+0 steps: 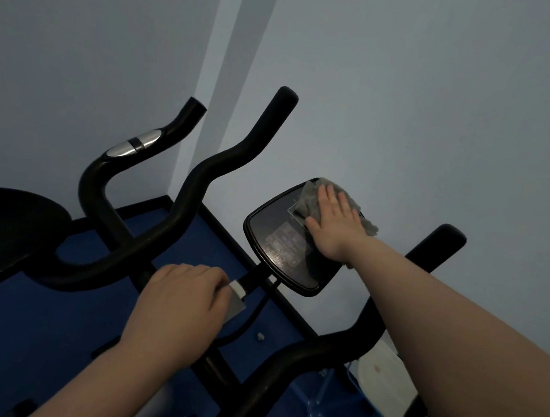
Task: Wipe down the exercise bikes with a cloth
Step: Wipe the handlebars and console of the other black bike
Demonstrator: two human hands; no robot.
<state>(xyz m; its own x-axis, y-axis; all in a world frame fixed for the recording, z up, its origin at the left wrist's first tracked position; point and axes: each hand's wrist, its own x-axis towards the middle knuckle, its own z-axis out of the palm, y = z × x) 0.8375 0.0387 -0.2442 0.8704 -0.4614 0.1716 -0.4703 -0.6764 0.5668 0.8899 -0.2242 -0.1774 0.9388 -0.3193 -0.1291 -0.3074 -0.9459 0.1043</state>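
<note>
I'm pressing the cloth flat under my right hand, fingers straight, on the upper right corner of the console at mid-frame; the unwiped panel is lying down and to the left of my fingertips, so I'm guessing the next stroke goes along that diagonal; my left hand is curling around the stem just below, bracing the bike, and it's nearer to me.

Small gym room, exercise bike handlebars, console, blue floor, bare walls
</note>
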